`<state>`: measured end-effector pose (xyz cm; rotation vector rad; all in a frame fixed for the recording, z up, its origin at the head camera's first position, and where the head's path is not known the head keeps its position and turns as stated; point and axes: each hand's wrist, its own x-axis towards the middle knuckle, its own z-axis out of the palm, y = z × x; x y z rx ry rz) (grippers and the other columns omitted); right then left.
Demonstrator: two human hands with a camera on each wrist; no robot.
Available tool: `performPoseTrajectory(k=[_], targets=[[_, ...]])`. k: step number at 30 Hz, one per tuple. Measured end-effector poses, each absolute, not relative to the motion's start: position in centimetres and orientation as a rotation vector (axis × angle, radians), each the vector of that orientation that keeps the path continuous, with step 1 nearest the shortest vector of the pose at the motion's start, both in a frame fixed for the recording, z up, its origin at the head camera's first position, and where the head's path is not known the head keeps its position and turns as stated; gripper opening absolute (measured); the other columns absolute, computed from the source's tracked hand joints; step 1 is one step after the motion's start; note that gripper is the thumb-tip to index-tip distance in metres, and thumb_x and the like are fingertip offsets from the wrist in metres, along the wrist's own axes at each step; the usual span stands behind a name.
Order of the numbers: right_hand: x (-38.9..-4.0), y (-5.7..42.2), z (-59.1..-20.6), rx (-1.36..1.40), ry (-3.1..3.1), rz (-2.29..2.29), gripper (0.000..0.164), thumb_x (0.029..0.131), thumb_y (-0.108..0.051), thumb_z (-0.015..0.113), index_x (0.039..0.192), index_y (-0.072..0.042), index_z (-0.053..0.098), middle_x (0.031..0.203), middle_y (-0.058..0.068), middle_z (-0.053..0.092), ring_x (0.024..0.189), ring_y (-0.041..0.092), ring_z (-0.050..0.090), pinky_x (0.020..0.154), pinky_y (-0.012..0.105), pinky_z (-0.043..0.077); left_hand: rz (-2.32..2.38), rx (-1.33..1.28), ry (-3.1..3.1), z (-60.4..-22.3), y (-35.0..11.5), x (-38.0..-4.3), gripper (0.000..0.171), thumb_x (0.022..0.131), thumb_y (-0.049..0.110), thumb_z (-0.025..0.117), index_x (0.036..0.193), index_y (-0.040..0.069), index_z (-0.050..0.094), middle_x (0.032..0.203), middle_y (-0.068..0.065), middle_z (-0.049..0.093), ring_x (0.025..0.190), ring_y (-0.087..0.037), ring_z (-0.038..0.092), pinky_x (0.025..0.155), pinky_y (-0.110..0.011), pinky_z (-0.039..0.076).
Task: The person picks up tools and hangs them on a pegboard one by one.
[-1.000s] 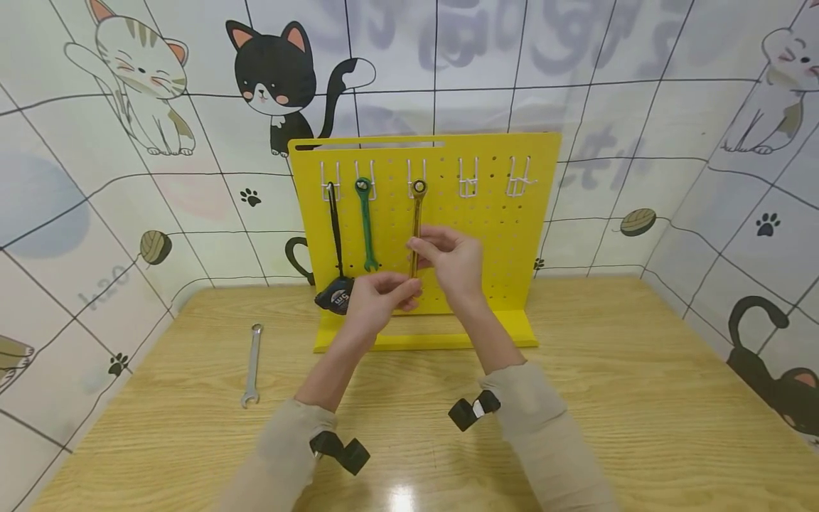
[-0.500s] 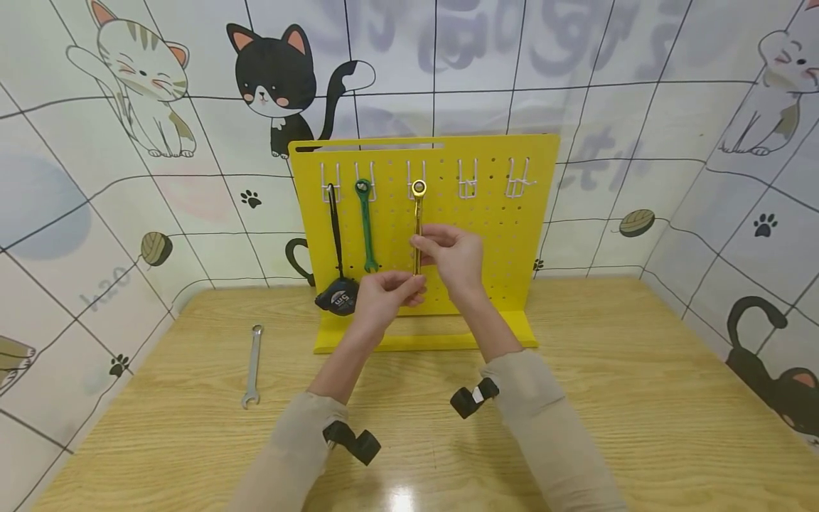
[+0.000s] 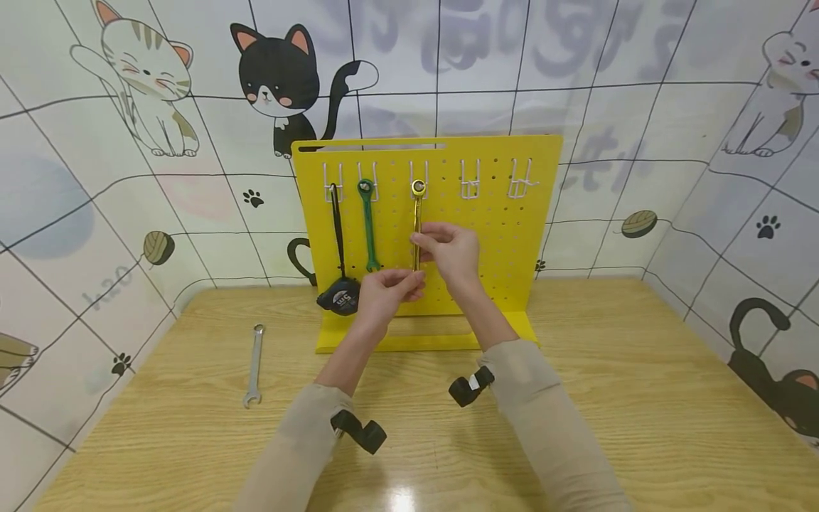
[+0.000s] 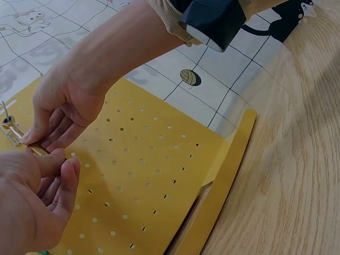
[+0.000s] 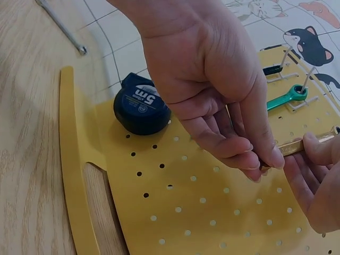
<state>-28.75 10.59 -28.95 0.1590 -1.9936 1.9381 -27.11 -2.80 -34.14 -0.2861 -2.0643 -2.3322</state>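
Note:
A gold combination wrench [image 3: 418, 206] stands upright before the yellow pegboard [image 3: 499, 263], its ring end at the third hook from the left. My right hand [image 3: 451, 252] pinches its shaft between thumb and fingers. Lower down, my left hand [image 3: 387, 291] pinches the bottom end, which the fingers hide. In the right wrist view both hands grip the gold shaft close together. Left of it hang a green wrench [image 3: 368, 227] and a black tape measure [image 3: 340, 296] on a strap, each from its own hook.
A silver wrench [image 3: 254, 366] lies on the wooden table [image 3: 608, 398] to the left. Two white wire hooks [image 3: 470, 181] on the board's right side carry nothing. The patterned wall covering [image 3: 627, 142] rises close behind the board.
Both hands keep hold of the gold wrench. The left hand and forearm have shifted slightly up and right, while the ring end stays at its hook.

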Motion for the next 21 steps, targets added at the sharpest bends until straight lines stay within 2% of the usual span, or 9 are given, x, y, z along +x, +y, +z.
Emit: performPoseTrajectory(k=[8, 15, 21], targets=[[-29.6, 10.8, -29.1, 0.119, -2.036, 1.91, 0.024, 0.09, -0.01, 0.078, 0.108, 0.004, 0.074, 0.096, 0.016, 0.075, 0.072, 0.02, 0.072, 0.069, 0.032, 0.061, -2.344, -0.256, -2.021, -34.5, -2.1, -28.0, 0.022, 0.093, 0.011, 0.075, 0.103, -0.009, 0.075, 0.09, -0.015, 0.075, 0.069, -0.013, 0.071, 0.075, -0.032, 0.061], [-30.4, 10.8, -29.3, 0.129, -2.043, 1.887, 0.022, 0.09, -0.01, 0.078, 0.107, 0.004, 0.074, 0.097, 0.018, 0.075, 0.075, 0.023, 0.073, 0.072, 0.036, 0.061, -2.296, -0.226, -2.027, -34.6, -1.7, -28.6, 0.022, 0.093, 0.012, 0.075, 0.102, -0.008, 0.075, 0.087, -0.014, 0.074, 0.069, -0.014, 0.069, 0.073, -0.029, 0.06], [-30.8, 10.8, -29.6, 0.142, -2.047, 1.869, 0.022, 0.09, -0.01, 0.078, 0.107, 0.004, 0.074, 0.099, 0.017, 0.074, 0.083, 0.031, 0.074, 0.073, 0.037, 0.061, -2.272, -0.175, -2.006, -34.8, -1.4, -28.9, 0.021, 0.094, 0.012, 0.073, 0.104, -0.007, 0.075, 0.097, -0.021, 0.073, 0.071, -0.019, 0.07, 0.073, -0.03, 0.061]])
